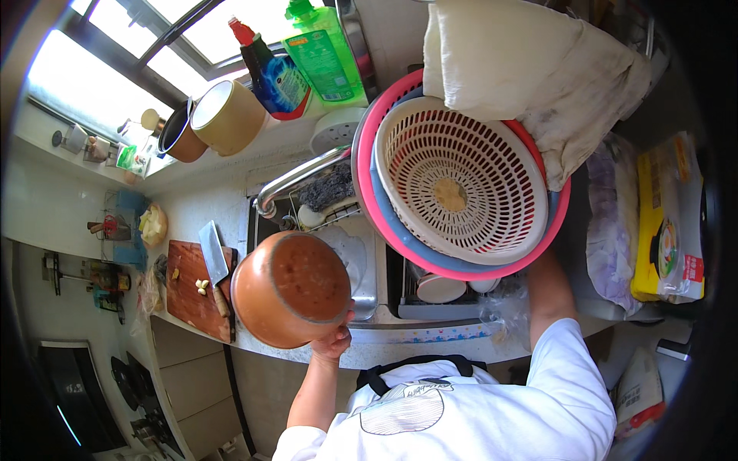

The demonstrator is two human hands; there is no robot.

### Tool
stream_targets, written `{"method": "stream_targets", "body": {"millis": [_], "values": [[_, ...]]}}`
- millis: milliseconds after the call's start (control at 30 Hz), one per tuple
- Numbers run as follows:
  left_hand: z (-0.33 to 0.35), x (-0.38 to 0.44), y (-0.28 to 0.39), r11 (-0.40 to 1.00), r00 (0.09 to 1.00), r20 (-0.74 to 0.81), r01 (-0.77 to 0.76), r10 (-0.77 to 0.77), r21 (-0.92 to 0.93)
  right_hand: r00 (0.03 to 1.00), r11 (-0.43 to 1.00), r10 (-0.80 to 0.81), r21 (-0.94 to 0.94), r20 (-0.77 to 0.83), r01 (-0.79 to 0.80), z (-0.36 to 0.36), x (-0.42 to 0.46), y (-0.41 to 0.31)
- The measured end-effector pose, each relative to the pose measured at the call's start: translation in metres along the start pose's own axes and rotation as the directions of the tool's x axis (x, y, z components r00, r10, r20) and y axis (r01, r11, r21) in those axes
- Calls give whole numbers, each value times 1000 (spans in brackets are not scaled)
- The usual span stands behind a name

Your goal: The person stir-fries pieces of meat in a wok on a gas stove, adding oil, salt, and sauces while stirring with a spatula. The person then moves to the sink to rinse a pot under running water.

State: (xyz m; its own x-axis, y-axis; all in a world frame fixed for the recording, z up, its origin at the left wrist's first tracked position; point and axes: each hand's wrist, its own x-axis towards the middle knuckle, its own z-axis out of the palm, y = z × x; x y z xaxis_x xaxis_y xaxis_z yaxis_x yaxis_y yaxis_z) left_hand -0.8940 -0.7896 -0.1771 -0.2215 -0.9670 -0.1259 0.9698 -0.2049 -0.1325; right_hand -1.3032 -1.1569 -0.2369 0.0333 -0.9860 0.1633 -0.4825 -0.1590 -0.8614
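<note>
My left hand [334,341] grips the rim of a brown bowl-shaped pot [294,288], whose scuffed underside faces me, above the left part of the sink. Most of its fingers are hidden by the pot. A stack of a cream plastic colander [461,178], a blue-grey basin [398,222] and a pink basin [364,150] stands tilted over the sink's right side. My right forearm reaches behind this stack, which hides my right hand. Beneath the stack, a white bowl [441,289] sits in the dish rack [438,312].
To the left, a cleaver [213,253] and garlic cloves [201,286] lie on a wooden cutting board [190,305]. The faucet [300,176] arches over the sink. Bottles and pots line the window sill. A whitish cloth [519,63] hangs at upper right, near packaged food [663,230].
</note>
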Motion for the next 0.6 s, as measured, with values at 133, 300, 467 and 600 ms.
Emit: {"method": "stream_targets", "body": {"millis": [133, 300, 467, 600], "values": [[19, -8, 8, 995, 996, -30, -87, 88, 43, 1000, 1000, 1, -7, -4, -1, 0, 3, -2], [49, -59, 33, 846, 870, -412, -12, 272, 533, 1000, 1000, -2, 13, -22, 2, -3, -6, 1], [85, -41, 8, 563, 602, -682, 419, 415, 712, 999, 998, -45, 49, -19, 45, 7, -26, 6], [74, -25, -8, 360, 531, -808, 723, 254, 589, 996, 994, -83, 66, -42, 86, 10, -50, 10]]}}
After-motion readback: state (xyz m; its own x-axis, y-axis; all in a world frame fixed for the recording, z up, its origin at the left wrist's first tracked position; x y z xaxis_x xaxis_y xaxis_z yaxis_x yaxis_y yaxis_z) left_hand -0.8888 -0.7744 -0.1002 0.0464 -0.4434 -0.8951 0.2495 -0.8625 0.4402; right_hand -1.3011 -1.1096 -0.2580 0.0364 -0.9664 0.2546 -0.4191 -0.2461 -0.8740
